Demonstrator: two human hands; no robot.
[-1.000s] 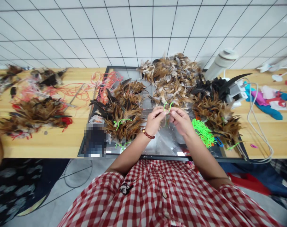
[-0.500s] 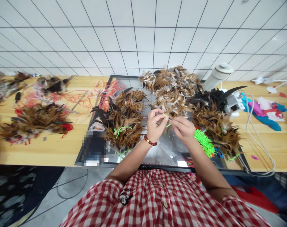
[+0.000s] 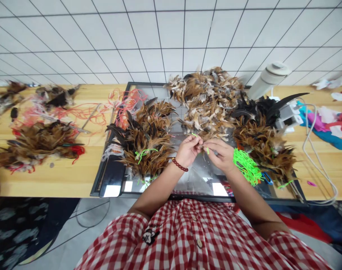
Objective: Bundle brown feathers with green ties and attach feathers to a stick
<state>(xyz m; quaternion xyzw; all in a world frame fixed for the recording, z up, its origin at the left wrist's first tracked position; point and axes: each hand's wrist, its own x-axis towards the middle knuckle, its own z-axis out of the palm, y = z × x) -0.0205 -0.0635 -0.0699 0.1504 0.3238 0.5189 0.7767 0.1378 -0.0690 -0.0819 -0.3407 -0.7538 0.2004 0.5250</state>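
Note:
My left hand (image 3: pixel 188 150), with a beaded bracelet at its wrist, pinches a short bright green cord (image 3: pixel 194 135) whose end sticks out above the fingers. Close against it, my right hand (image 3: pixel 220 153) is closed too, and a green bit of the same cord shows by its fingertips. What lies between the two sets of fingertips is too small to make out. Both hands are over a dark-framed glass panel (image 3: pixel 184 183). Brown feather bunches (image 3: pixel 151 138) lie to the left, one with a green cord on top. Beside my right wrist is a heap of green cords (image 3: pixel 247 167).
Loose mottled feathers (image 3: pixel 207 101) are piled behind my hands. More brown feathers (image 3: pixel 265 144) lie at right, near blue-handled scissors (image 3: pixel 267 178), a pale bottle (image 3: pixel 268 80) and a white cable (image 3: pixel 318 161). A phone (image 3: pixel 112 178) rests at the panel's left edge. Red strings (image 3: pixel 89 114) spread left.
My hands have drawn closer together, and the green cord between them shows less. The view has shifted slightly.

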